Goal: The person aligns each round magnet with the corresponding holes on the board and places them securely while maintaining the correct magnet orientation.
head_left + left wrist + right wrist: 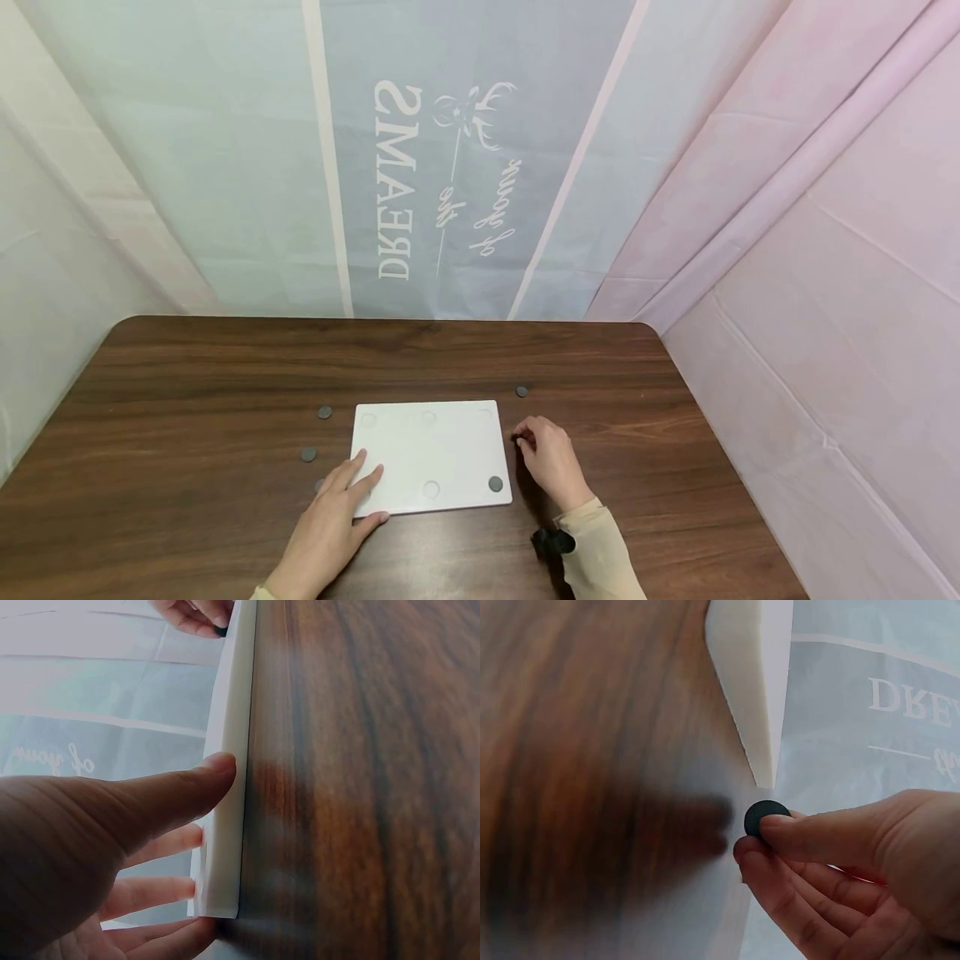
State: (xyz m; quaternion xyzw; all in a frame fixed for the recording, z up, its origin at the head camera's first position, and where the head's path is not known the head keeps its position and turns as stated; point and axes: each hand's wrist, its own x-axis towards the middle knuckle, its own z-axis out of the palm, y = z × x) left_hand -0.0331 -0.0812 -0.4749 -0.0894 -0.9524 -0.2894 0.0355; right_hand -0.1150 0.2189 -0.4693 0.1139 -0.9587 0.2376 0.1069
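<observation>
Dark brown wood-grain tabletop (187,533) fills the near part of the scene. Nearest, the left hand (326,521) reaches in with fingers straight and spread, fingertips resting on a white rectangular board (450,446) at its near-left corner, thumb against the near edge. Across from it, the right hand (553,460), below a cream fabric sleeve (600,546), bends inward, thumb and forefinger pinching a thin black round disc (767,810) just beside the board's right edge. From the head that disc is only a dark speck; the right wrist view shows its flat round face, and the left wrist view the board's thick side. Shallow circular recesses (431,489) mark the smooth board, and a dark grey disc (496,483) lies at its near-right corner. Matte grey discs (308,454) lie left of the board; another loose disc (521,391) lies beyond its far-right corner. Farthest hangs creased blue-green fabric (258,167) with white stripes and reversed lettering.
</observation>
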